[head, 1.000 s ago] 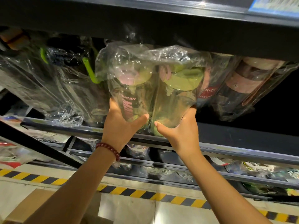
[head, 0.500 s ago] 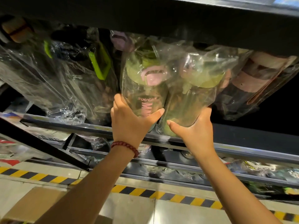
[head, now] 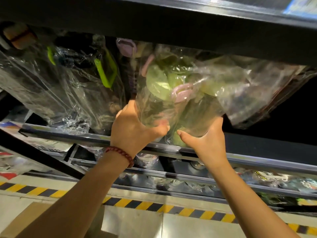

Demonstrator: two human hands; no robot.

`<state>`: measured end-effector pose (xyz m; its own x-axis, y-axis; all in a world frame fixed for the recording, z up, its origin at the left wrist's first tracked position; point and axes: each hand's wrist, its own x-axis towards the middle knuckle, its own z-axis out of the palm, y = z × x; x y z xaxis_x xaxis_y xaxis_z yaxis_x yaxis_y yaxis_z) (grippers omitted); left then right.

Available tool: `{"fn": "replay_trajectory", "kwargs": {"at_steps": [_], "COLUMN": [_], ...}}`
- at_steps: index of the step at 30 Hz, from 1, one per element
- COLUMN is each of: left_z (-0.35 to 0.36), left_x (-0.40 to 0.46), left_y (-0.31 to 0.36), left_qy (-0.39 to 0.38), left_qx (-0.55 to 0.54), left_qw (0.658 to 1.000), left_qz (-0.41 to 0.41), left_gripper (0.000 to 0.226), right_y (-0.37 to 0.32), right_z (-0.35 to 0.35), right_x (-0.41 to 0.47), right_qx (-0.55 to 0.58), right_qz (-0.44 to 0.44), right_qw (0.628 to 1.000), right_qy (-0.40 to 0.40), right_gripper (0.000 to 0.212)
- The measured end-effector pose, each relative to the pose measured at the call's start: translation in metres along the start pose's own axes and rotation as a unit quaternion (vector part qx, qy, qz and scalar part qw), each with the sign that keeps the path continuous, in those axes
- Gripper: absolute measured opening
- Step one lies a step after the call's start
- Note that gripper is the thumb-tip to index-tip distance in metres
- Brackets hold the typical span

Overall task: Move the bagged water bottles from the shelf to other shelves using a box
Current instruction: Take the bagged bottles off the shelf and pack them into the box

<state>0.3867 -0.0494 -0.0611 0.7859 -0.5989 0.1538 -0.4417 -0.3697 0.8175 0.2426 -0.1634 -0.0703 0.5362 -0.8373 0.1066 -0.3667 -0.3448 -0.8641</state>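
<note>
The left hand and right hand each grip the bottom of one clear-bagged green water bottle, side by side at 12 o'clock above the dark metal shelf edge.

Both forearms are bare, with no sleeves in view. The left wrist wears a bracelet of small, round, dark red beads. The right wrist is bare; neither hand shows a ring.

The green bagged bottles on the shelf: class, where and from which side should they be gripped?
Grip the bagged bottles at their bases, from below and in front, one of the hands each side, as left hand and right hand do. The bases overhang the shelf rail; the tops sit under loose plastic.
</note>
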Motion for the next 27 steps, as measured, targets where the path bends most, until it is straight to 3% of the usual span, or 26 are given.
{"fn": "replay_trajectory", "kwargs": {"at_steps": [8,11,14,18,21,27], "left_z": [0.02,0.021,0.012,0.0,0.003,0.004], "left_x": [-0.004,-0.007,-0.006,-0.004,-0.002,-0.006], "left_y": [0.009,0.014,0.012,0.007,0.004,0.007], "left_qy": [0.176,0.152,0.08,-0.01,0.002,0.095], "left_qx": [0.035,0.059,0.078,-0.048,-0.073,0.006], "left_qw": [0.982,0.986,0.992,0.998,0.996,0.995], "left_qz": [-0.052,-0.045,-0.057,-0.051,-0.042,0.013], "left_gripper": [0.082,0.083,0.087,0.083,0.074,0.073], "right_y": [0.001,0.002,0.002,0.001,0.001,0.0], "right_z": [0.003,0.003,0.002,0.001,0.002,0.006], "right_x": [-0.004,-0.004,-0.004,-0.004,-0.004,-0.005], "right_qx": [0.025,0.021,0.026,0.024,0.021,-0.007], "right_qz": [-0.014,-0.013,-0.01,-0.004,-0.006,-0.012], "right_qw": [1.0,1.0,1.0,1.0,1.0,1.0], "right_qy": [0.012,0.008,0.005,0.001,0.005,0.016], "right_gripper": [0.07,0.068,0.068,0.067,0.068,0.066]}}
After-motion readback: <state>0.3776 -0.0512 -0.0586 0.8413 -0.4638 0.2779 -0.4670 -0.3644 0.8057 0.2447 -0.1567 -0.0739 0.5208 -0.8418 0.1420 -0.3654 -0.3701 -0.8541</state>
